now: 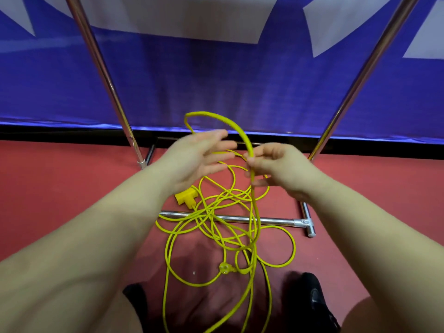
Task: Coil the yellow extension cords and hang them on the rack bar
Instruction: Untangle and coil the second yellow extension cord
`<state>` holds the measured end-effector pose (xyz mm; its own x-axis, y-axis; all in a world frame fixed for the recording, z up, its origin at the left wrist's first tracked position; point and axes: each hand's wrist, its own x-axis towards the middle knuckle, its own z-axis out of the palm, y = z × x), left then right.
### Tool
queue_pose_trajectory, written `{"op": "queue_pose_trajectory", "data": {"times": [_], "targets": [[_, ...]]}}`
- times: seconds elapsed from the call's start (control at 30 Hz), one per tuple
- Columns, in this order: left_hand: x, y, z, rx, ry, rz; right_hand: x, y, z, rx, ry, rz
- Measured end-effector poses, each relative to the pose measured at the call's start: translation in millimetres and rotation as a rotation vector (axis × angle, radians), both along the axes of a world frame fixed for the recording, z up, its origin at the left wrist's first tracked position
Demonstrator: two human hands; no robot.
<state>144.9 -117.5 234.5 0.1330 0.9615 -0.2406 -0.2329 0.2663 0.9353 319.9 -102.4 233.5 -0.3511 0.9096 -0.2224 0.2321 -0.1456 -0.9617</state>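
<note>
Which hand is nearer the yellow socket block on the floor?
Left. The left hand hangs just above the socket block; the right hand is off to its right, pinching the cord.

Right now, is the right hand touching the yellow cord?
Touching. The head view shows the right hand pinching the raised loop of the yellow cord between thumb and fingers.

Red floor (pixel 60 179); blue banner w/ white shapes (pixel 216 87) along back, black strip (pixel 72 135) below
</note>
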Motion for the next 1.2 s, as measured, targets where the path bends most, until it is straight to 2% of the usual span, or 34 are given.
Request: {"op": "queue_pose_trajectory", "data": {"times": [0.1, 0.17, 0.27, 0.33, 0.5, 0.6, 0.67, 0.8, 0.87, 0.97, 1.0, 1.07, 1.13, 1.2], "targets": [[19.8, -15.0, -15.5, -0.036, 0.326, -0.309, 5.6, 7.6, 10.2, -0.100, 0.228, -0.206], [31.0, -21.0, -24.9, -0.047, 0.399, -0.419, 7.2, 9.7, 15.1, -0.182, 0.372, -0.302], [32.7, -18.3, -25.5, 0.065, 0.423, -0.371, 6.9, 10.4, 18.5, -0.208, 0.450, -0.330], [27.9, -15.0, -19.5, 0.122, 0.426, -0.309, 6.6, 10.6, 17.9, -0.165, 0.398, -0.284], [11.9, -4.8, -3.0, 0.100, 0.162, 0.033, 2.3, 1.6, 1.2, -0.138, 0.029, 0.010], [0.5, -0.6, 6.8, 0.055, -0.044, 0.150, -6.9, -9.5, -14.4, -0.072, -0.166, 0.234], [-4.0, 0.7, 9.8, 0.042, -0.123, 0.182, -12.1, -13.0, -17.7, -0.019, -0.160, 0.271], [-10.2, 4.4, 9.5, 0.050, -0.200, 0.223, -13.9, -9.5, -9.0, 0.051, -0.071, 0.168], [-9.1, 3.1, 3.8, 0.053, -0.045, 0.108, -14.1, -6.4, -1.6, 0.065, 0.012, 0.068], [2.3, -6.5, -14.6, 0.078, 0.464, -0.262, -12.8, 0.0, 8.7, -0.085, 0.279, -0.123], [6.8, -9.9, -19.2, 0.086, 0.562, -0.380, -11.4, 2.7, 11.6, -0.147, 0.384, -0.183], [13.7, -15.1, -20.5, 0.075, 0.548, -0.499, -6.7, 7.5, 16.4, -0.232, 0.562, -0.299], [14.3, -13.6, -16.7, 0.071, 0.491, -0.455, -1.6, 10.7, 19.5, -0.263, 0.670, -0.374], [11.7, -10.3, -12.4, 0.052, 0.427, -0.336, 0.3, 11.2, 19.1, -0.246, 0.612, -0.366]]}}
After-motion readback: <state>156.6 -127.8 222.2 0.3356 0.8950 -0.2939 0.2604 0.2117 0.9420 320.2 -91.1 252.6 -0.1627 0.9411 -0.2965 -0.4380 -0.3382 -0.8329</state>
